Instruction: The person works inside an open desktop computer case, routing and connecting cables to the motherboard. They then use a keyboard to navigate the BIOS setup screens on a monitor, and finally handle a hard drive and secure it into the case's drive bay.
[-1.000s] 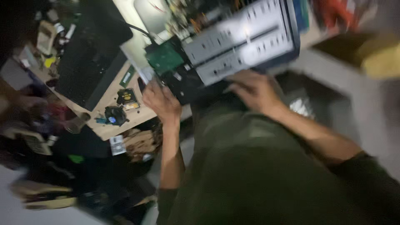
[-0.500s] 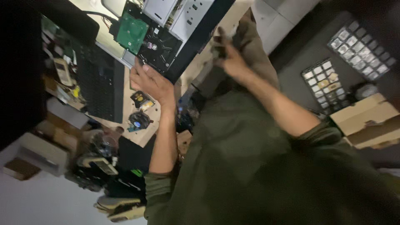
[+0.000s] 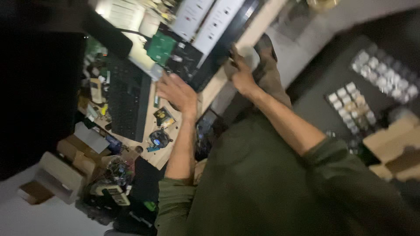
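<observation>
A black open computer case (image 3: 199,65) with white panels (image 3: 205,22) and a green circuit board (image 3: 161,47) lies on a wooden desk (image 3: 159,153). My left hand (image 3: 177,92) rests flat on the case's near side beside the circuit board, fingers apart, holding nothing. My right hand (image 3: 240,72) curls around the case's corner at the desk edge, close to a pale blurred patch (image 3: 252,56) that I cannot identify. Both forearms are bare below dark green sleeves.
A black keyboard (image 3: 127,102) lies left of the case, with a small round fan (image 3: 159,137) and loose small parts near it. Cardboard boxes (image 3: 65,168) sit at lower left. A dark tray of pale small pieces (image 3: 358,98) and another box (image 3: 393,144) lie at right.
The view has swung and come closer. The case sits higher in the picture. My left hand stays on the case, and my right hand remains at its corner.
</observation>
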`<state>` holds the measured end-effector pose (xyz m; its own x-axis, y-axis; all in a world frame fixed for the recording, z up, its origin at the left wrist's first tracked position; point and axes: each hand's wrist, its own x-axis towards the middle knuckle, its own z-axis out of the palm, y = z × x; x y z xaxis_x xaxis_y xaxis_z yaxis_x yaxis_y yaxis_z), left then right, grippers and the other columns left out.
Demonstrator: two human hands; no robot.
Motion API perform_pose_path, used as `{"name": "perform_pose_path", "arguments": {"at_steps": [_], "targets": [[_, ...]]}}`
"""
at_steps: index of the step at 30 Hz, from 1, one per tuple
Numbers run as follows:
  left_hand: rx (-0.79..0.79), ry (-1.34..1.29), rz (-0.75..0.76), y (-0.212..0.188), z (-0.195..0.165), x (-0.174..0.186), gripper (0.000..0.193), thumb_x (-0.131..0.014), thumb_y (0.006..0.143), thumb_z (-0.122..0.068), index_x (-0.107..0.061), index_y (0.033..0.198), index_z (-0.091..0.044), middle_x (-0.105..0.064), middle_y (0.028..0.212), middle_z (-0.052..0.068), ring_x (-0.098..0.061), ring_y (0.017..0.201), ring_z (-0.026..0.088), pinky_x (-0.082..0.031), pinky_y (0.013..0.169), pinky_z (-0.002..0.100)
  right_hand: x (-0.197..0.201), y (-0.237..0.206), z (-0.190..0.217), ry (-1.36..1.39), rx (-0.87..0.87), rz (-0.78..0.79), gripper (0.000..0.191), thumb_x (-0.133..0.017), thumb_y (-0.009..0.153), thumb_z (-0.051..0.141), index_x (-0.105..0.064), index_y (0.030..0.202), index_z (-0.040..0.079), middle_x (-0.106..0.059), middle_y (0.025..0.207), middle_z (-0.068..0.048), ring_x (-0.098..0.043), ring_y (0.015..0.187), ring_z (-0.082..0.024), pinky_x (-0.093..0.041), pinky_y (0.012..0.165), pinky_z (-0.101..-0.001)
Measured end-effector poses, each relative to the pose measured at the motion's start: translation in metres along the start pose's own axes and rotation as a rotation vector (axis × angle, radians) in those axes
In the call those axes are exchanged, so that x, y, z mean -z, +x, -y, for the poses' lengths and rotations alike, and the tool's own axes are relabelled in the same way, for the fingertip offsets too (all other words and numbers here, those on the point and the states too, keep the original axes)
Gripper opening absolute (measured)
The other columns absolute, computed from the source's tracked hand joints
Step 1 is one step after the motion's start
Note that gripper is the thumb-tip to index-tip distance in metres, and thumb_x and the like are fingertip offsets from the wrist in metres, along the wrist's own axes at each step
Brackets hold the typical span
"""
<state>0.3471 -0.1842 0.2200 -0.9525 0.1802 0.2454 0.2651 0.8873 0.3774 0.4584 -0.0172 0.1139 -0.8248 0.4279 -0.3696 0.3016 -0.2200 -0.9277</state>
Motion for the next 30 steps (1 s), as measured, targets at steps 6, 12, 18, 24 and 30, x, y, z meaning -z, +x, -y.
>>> {"name": "perform_pose_path", "arguments": {"at_steps": [6,12,18,24,30], "targets": [[-0.014,-0.05,-0.03,0.01,-0.01,0.003,0.048,-0.042,0.11,-0.027,-0.051,0.142,0.008,-0.048,0.136,0.03,-0.041,0.124,0.045,-0.032,0.11,0.055,0.001,0.022,0.015,0.239,0.051,-0.056,0.082,-0.052,0.086,-0.014,-0.031,0.162,0.005,-0.036,0.167,-0.018,-0.033,0.156,-0.033,-0.041,0.116,-0.0351],[0.004,-0.086,-0.05,0.017,-0.021,0.007,0.046,-0.046,0.108,-0.026,-0.053,0.141,0.005,-0.05,0.134,0.026,-0.041,0.124,0.044,-0.032,0.111,0.055,0.013,0.018,0.048,0.215,-0.235,-0.03,0.082,-0.054,0.081,-0.006,-0.033,0.158,0.01,-0.049,0.148,-0.014,-0.048,0.121,-0.029,-0.051,0.087,-0.0366],[0.066,-0.151,-0.024,0.023,-0.02,0.01,0.049,-0.042,0.108,-0.028,-0.052,0.144,0.003,-0.053,0.135,0.025,-0.043,0.125,0.043,-0.03,0.111,0.054,0.019,0.033,0.093,0.913,-0.605,-0.117,0.073,-0.059,0.091,0.0,-0.022,0.154,-0.005,-0.05,0.106,-0.011,-0.056,0.088,-0.024,-0.057,0.09,-0.0481],[0.079,-0.218,-0.116,0.034,-0.025,0.005,0.051,-0.034,0.114,-0.035,-0.051,0.145,0.002,-0.055,0.139,0.023,-0.044,0.129,0.041,-0.029,0.115,0.051,0.096,0.08,0.151,0.537,-0.048,-0.337,0.07,-0.056,0.089,0.013,-0.032,0.154,0.003,-0.057,0.13,-0.009,-0.055,0.122,-0.027,-0.041,0.114,-0.0471],[0.252,-0.318,-0.191,0.057,-0.034,-0.003,0.056,-0.039,0.114,-0.038,-0.041,0.151,0.005,-0.042,0.142,0.028,-0.048,0.126,0.039,-0.04,0.111,0.048,0.158,0.166,0.211,-0.521,0.273,-0.196,0.054,-0.047,0.108,0.02,-0.046,0.155,-0.006,-0.052,0.151,-0.025,-0.048,0.142,-0.037,-0.035,0.122,-0.0438]]}}
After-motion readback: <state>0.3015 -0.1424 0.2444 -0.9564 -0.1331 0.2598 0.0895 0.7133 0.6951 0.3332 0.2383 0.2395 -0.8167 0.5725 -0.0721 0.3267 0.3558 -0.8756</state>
